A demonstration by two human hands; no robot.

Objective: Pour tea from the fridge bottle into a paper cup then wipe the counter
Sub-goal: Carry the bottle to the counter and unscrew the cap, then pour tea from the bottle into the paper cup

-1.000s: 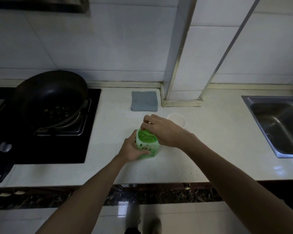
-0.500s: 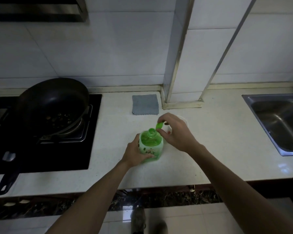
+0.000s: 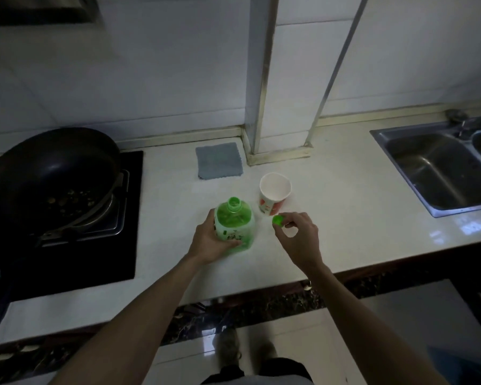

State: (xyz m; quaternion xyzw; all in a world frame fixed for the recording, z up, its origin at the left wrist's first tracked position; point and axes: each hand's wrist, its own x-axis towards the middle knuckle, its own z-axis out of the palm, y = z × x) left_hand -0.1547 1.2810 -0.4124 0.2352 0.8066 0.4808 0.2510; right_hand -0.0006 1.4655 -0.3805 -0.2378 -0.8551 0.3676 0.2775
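A green tea bottle stands upright on the white counter, its neck uncapped. My left hand grips its body from the left. My right hand pinches the green cap just to the right of the bottle, low over the counter. A white paper cup with a red print stands open and upright behind the cap, a little right of the bottle. A folded grey cloth lies flat near the back wall, behind the bottle.
A black wok sits on the dark stove at the left. A steel sink with a tap is set in the counter at the right. A tiled pillar juts out behind the cup.
My right hand unscrewed the cap, lifted it off the neck and carried it down to the right. The cup it hid is now in full view. The left hand kept its hold on the bottle.
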